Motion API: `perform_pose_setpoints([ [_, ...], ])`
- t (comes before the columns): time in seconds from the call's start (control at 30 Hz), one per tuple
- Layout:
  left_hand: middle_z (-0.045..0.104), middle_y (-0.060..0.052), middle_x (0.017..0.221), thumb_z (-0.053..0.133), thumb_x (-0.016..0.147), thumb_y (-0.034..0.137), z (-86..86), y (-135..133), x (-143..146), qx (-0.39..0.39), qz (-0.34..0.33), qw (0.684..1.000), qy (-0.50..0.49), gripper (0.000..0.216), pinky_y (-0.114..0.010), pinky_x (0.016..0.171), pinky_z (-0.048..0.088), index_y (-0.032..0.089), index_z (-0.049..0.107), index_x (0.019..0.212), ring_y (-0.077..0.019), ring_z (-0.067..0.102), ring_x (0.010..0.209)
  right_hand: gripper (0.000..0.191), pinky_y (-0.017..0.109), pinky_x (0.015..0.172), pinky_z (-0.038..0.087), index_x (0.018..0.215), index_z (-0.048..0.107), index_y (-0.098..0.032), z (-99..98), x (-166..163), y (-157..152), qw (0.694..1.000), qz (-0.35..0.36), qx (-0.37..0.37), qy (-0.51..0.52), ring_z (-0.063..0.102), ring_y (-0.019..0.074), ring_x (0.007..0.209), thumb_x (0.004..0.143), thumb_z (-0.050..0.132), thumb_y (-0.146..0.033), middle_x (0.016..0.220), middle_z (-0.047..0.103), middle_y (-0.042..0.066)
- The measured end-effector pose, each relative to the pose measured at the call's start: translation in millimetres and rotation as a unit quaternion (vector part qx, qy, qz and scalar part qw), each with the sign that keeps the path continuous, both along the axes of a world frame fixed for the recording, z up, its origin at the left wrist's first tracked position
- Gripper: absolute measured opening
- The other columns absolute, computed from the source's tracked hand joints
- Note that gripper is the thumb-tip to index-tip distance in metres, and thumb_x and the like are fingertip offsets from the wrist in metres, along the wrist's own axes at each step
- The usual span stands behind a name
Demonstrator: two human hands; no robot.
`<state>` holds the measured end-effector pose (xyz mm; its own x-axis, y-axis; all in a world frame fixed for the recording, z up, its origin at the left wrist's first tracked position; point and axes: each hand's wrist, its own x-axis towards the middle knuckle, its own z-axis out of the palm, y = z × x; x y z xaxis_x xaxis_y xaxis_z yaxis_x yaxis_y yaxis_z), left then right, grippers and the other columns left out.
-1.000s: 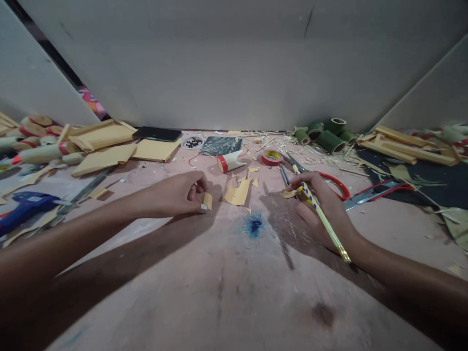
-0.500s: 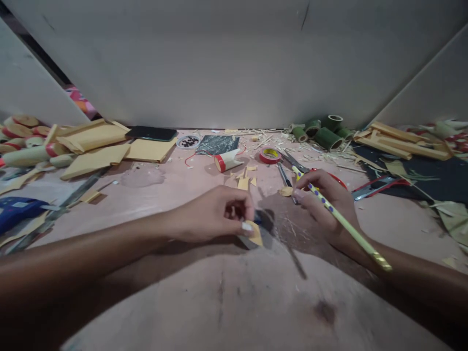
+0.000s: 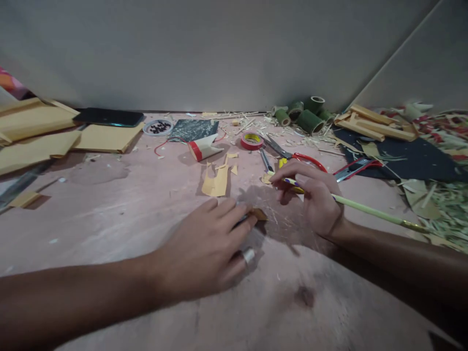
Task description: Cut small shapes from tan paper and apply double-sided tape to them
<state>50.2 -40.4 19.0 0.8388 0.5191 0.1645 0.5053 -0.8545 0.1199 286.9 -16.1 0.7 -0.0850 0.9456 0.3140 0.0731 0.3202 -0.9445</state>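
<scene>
My left hand [image 3: 208, 243] lies flat on the pinkish table [image 3: 127, 204], fingers stretched out, their tips pressing a small tan paper piece [image 3: 259, 213]. My right hand [image 3: 310, 192] is closed round a long yellow-green pencil [image 3: 369, 209] that points back to the right; its tip end sits near a small tan scrap [image 3: 266, 179]. A larger cut tan paper piece [image 3: 215, 184] lies just beyond my left fingers.
Behind the hands lie a white cone with a red band [image 3: 203, 147], a red tape roll [image 3: 251, 141], red-handled scissors [image 3: 292, 155] and a dark card [image 3: 192, 130]. Green bamboo tubes [image 3: 305, 114] and wood strips [image 3: 369, 124] sit at back right, tan sheets [image 3: 47, 141] and a phone [image 3: 109, 117] at left.
My left hand slid rightward across the table with the small tan piece and flattened its fingers on it. The view turned to the right. My right hand kept the pencil, now lowered.
</scene>
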Motion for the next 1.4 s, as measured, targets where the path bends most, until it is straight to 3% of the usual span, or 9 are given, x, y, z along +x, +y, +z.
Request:
perform_pose_setpoints([
  [0.1, 0.059, -0.014, 0.15, 0.041, 0.105, 0.045, 3.8, -15.0, 2.5, -0.032, 0.007, 0.996, 0.085, 0.052, -0.046, 0.069, 0.056, 0.011, 0.058, 0.14, -0.0268, 0.073, 0.088, 0.031, 0.031, 0.054, 0.048, 0.1, 0.077, -0.021, 0.6, -0.4, -4.5, 0.998, 0.047, -0.044, -0.001, 0.065, 0.0175, 0.064, 0.09, 0.048, -0.02, 0.086, 0.07, 0.004],
  [0.23, 0.05, -0.015, 0.161, 0.029, 0.107, 0.057, 3.4, -12.5, 7.9, -0.035, -0.004, 0.99, 0.135, 0.068, -0.047, 0.069, 0.055, 0.01, 0.048, 0.152, -0.0281, 0.074, 0.087, 0.029, 0.031, 0.054, 0.049, 0.094, 0.077, -0.02, 4.4, -0.6, -7.6, 0.996, 0.057, -0.063, -0.004, 0.065, 0.0164, 0.06, 0.092, 0.048, -0.02, 0.086, 0.069, 0.004],
  [0.43, 0.036, -0.017, 0.168, 0.039, 0.102, 0.043, 1.5, -0.7, 10.7, -0.018, -0.055, 0.991, 0.124, 0.068, -0.045, 0.072, 0.055, 0.009, 0.033, 0.161, -0.0272, 0.073, 0.089, 0.025, 0.03, 0.05, 0.046, 0.069, 0.071, -0.021, 7.5, 4.0, -3.9, 0.994, 0.04, -0.091, -0.036, 0.061, 0.0172, 0.059, 0.083, 0.051, -0.019, 0.073, 0.062, 0.004],
  [0.67, 0.049, -0.019, 0.16, 0.046, 0.098, 0.044, -2.9, -9.6, 17.4, -0.004, -0.04, 0.99, 0.138, 0.067, -0.046, 0.065, 0.056, 0.007, 0.048, 0.154, -0.03, 0.073, 0.084, 0.024, 0.029, 0.051, 0.045, 0.069, 0.07, -0.02, 5.8, 2.9, -1.1, 0.994, 0.005, -0.109, -0.026, 0.06, 0.0162, 0.058, 0.083, 0.05, -0.018, 0.072, 0.061, 0.003],
  [0.83, 0.044, -0.022, 0.162, 0.043, 0.1, 0.04, -7.2, -11.3, 13.5, 0.005, -0.037, 0.99, 0.139, 0.064, -0.046, 0.063, 0.058, 0.006, 0.048, 0.154, -0.0299, 0.075, 0.082, 0.027, 0.029, 0.05, 0.049, 0.08, 0.074, -0.019, 4.8, 3.9, -0.7, 0.99, 0.026, -0.138, -0.023, 0.062, 0.0168, 0.053, 0.086, 0.048, -0.017, 0.065, 0.064, 0.002],
  [1.0, 0.05, -0.022, 0.158, 0.045, 0.097, 0.043, -8.3, -9.7, 10.5, -0.003, -0.034, 0.99, 0.139, 0.07, -0.046, 0.058, 0.057, 0.006, 0.043, 0.157, -0.0288, 0.073, 0.073, 0.027, 0.026, 0.048, 0.05, 0.07, 0.074, -0.019, 3.5, 5.1, 0.3, 0.984, 0.056, -0.153, -0.076, 0.062, 0.0151, 0.049, 0.081, 0.05, -0.014, 0.059, 0.067, 0.001],
  [1.27, 0.043, -0.024, 0.162, 0.037, 0.101, 0.039, -10.2, -11.0, 6.1, -0.005, -0.061, 0.989, 0.132, 0.059, -0.047, 0.059, 0.056, 0.01, 0.054, 0.149, -0.0307, 0.075, 0.083, 0.029, 0.026, 0.048, 0.052, 0.071, 0.076, -0.021, 2.6, 2.0, 2.2, 0.983, 0.038, -0.147, -0.102, 0.066, 0.0156, 0.051, 0.079, 0.05, -0.012, 0.062, 0.072, 0.001],
  [1.4, 0.046, -0.027, 0.159, 0.036, 0.102, 0.038, -11.2, -10.9, 5.4, 0.008, -0.06, 0.991, 0.116, 0.057, -0.048, 0.06, 0.056, 0.008, 0.055, 0.147, -0.0303, 0.075, 0.08, 0.03, 0.026, 0.046, 0.049, 0.068, 0.075, -0.022, 3.7, 1.1, 1.9, 0.982, 0.042, -0.132, -0.129, 0.065, 0.0155, 0.05, 0.077, 0.049, -0.012, 0.059, 0.07, 0.0],
])
